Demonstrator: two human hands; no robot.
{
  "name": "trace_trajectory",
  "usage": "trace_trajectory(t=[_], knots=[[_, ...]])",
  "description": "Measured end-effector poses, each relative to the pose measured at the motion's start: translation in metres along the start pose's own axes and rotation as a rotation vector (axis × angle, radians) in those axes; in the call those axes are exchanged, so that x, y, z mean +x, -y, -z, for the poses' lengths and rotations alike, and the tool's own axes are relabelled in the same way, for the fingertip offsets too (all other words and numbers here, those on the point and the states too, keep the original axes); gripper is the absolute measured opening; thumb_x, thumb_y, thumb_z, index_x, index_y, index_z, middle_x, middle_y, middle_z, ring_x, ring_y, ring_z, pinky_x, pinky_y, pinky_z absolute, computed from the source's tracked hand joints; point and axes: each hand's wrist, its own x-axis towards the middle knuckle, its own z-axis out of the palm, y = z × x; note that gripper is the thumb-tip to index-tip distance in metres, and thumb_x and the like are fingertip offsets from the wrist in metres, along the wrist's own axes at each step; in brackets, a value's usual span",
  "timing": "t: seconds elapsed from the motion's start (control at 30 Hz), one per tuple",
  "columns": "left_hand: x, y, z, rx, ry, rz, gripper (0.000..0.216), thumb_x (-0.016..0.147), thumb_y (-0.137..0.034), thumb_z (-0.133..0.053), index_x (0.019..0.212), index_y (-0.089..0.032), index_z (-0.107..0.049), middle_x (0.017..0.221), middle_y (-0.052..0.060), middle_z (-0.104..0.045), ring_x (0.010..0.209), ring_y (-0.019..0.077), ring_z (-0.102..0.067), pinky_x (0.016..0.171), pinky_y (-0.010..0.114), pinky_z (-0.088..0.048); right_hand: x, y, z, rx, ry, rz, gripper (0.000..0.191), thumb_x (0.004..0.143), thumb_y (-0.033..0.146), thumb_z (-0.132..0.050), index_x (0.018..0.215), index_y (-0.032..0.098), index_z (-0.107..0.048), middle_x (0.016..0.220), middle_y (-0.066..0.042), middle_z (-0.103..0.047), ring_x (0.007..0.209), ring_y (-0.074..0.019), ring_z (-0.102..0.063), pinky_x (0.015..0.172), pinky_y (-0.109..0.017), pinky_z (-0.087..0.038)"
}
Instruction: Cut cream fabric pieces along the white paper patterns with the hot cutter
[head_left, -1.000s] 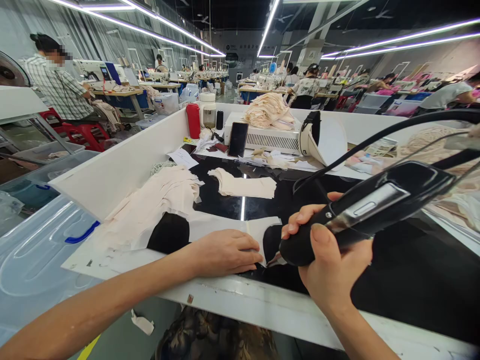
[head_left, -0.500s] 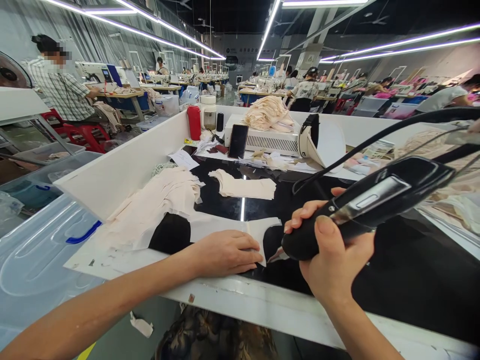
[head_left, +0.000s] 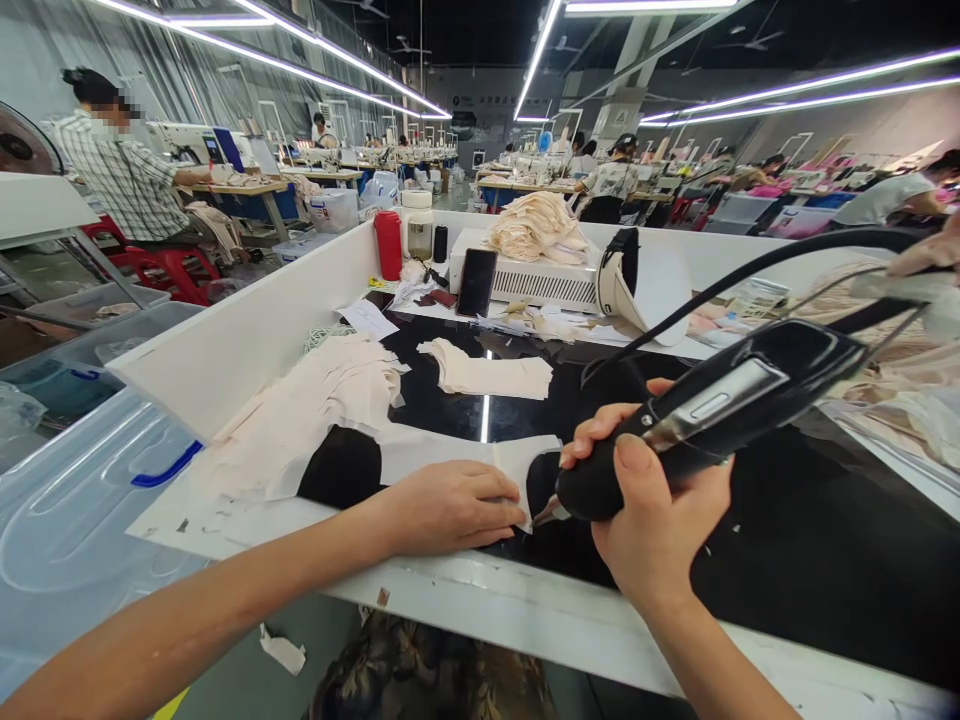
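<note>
My left hand (head_left: pixel 454 508) lies flat, palm down, on the right end of a pale fabric piece (head_left: pixel 427 450), near the table's front edge. Wrapped in my right hand (head_left: pixel 660 520) is a black corded hand tool (head_left: pixel 690 430) with a silver panel. Its narrow metal tip (head_left: pixel 551 510) points down and left at the fabric's right edge, just beyond my left fingertips; whether it touches the cloth I cannot tell. Left of my hands spreads a heap of cream fabric pieces (head_left: pixel 322 400). Farther back, a small fabric stack (head_left: pixel 495 375) rests on the black tabletop (head_left: pixel 817 560).
Along the back stand a red bottle (head_left: pixel 388 245), a phone (head_left: pixel 476 282), a white box (head_left: pixel 540 283) topped with folded cloth (head_left: pixel 540 230), and a white visor (head_left: pixel 645 285). A black cable (head_left: pixel 712 295) arches rightward. Another person's hand (head_left: pixel 934 250) shows at the right edge.
My right hand and the tool have shifted slightly left, bringing the tip closer to the fabric's edge. My left hand stays in place. Another person's hand shows more at the right edge.
</note>
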Motion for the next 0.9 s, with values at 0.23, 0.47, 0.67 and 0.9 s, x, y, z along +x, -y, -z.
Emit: trace_trajectory(t=[0.23, 0.47, 0.67, 0.9], knots=[[-0.0003, 0.0005, -0.0003, -0.013, -0.006, -0.001, 0.024, 0.110, -0.025, -0.051, 0.116, -0.015, -0.072, 0.114, 0.010, -0.074, 0.110, 0.0216, -0.070, 0.102, 0.032, -0.055, -0.0012, -0.0019, -0.0006, -0.035, 0.005, 0.006, 0.041, 0.087, 0.030, -0.080, 0.121, 0.030, -0.056, 0.083, 0.005, -0.066, 0.063, -0.0153, -0.063, 0.057, -0.033, -0.056], [-0.0005, 0.0008, 0.0006, -0.017, 0.000, 0.003, 0.025, 0.109, -0.026, -0.051, 0.118, -0.014, -0.072, 0.116, 0.010, -0.073, 0.110, 0.0222, -0.070, 0.101, 0.032, -0.055, -0.0002, 0.0000, -0.0023, 0.005, -0.019, -0.004, 0.048, 0.084, 0.033, -0.082, 0.124, 0.030, -0.057, 0.081, 0.005, -0.065, 0.062, -0.0149, -0.062, 0.055, -0.031, -0.055], [-0.0015, 0.0005, 0.0004, -0.007, 0.015, 0.004, 0.027, 0.111, -0.027, -0.049, 0.120, -0.014, -0.071, 0.116, 0.010, -0.074, 0.111, 0.0224, -0.070, 0.102, 0.033, -0.055, -0.0031, -0.0001, -0.0041, -0.005, 0.005, -0.018, 0.044, 0.086, 0.031, -0.080, 0.122, 0.029, -0.056, 0.083, 0.005, -0.066, 0.063, -0.0153, -0.063, 0.058, -0.033, -0.056], [-0.0040, 0.0034, -0.0022, -0.043, 0.014, 0.029, 0.032, 0.112, -0.030, -0.047, 0.126, -0.012, -0.068, 0.125, 0.013, -0.072, 0.118, 0.0239, -0.068, 0.106, 0.035, -0.054, -0.0028, -0.0015, -0.0024, -0.009, 0.011, -0.004, 0.042, 0.088, 0.028, -0.080, 0.123, 0.030, -0.058, 0.083, 0.005, -0.067, 0.064, -0.0148, -0.063, 0.057, -0.031, -0.056]])
